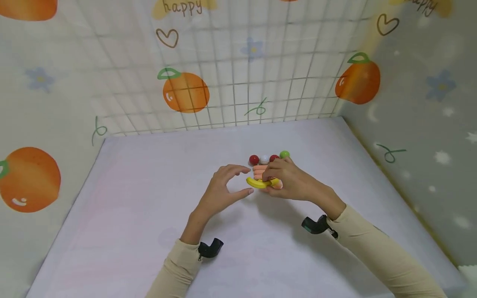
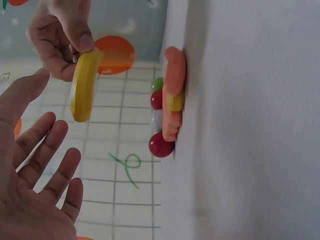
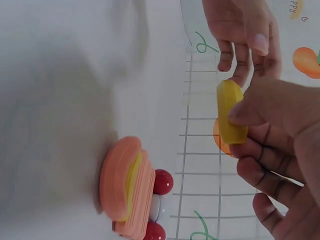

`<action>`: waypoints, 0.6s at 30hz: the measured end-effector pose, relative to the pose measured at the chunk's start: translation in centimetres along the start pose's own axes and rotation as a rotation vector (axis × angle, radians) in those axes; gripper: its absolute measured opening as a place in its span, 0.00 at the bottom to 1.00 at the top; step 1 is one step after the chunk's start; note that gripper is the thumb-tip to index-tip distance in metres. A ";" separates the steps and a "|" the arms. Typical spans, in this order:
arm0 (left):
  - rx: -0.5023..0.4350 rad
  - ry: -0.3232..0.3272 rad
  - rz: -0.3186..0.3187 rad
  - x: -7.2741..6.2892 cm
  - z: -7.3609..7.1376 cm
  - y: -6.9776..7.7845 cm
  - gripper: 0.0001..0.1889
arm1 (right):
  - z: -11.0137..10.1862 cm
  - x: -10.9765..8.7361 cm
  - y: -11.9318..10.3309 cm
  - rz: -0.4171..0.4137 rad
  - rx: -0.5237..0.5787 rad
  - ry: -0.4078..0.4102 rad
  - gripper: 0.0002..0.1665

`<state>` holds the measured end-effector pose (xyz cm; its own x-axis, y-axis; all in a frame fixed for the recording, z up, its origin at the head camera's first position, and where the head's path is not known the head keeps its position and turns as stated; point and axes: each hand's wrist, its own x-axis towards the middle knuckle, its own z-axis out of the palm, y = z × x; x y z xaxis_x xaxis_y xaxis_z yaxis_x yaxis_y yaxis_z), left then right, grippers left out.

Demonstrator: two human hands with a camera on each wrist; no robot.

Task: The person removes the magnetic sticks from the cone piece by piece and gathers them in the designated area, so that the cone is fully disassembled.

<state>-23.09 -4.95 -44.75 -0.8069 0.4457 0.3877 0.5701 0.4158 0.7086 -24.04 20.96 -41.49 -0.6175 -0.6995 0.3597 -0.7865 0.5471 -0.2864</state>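
Observation:
My right hand (image 1: 292,180) pinches a yellow toy banana (image 1: 257,183) between thumb and fingers, holding it raised off the table. Close to the banana's free end, my left hand (image 1: 220,191) has its fingers spread and its thumb apart, holding nothing. Below the banana lie salmon-coloured, ridged pieces (image 1: 259,170), partly hidden by the right hand in the head view. In the right wrist view, another yellow piece (image 3: 132,185) sits among these salmon pieces (image 3: 114,180); its kind is unclear.
Behind the salmon pieces is a row of small balls: a red ball (image 1: 254,159), a white ball (image 1: 264,159), another red ball (image 1: 274,157) and a green ball (image 1: 285,154). A pale cloth covers the table (image 1: 130,207). Printed curtains and a wire grid (image 1: 238,91) stand around it.

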 end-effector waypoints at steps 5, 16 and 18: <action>-0.022 -0.018 0.013 0.7 0.8 0.1 0.27 | -0.7 -0.6 0.4 0.025 0.020 -0.009 0.10; -0.045 -0.055 -0.008 2.0 2.5 1.1 0.27 | -2.0 -1.8 1.2 0.042 0.049 -0.030 0.09; -0.040 -0.067 -0.011 2.2 2.9 1.2 0.26 | -2.3 -2.1 1.3 0.049 0.051 -0.029 0.09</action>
<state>-23.73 -1.20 -44.74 -0.8002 0.4937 0.3407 0.5536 0.3895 0.7361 -23.77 24.15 -40.53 -0.6542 -0.6862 0.3181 -0.7538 0.5574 -0.3479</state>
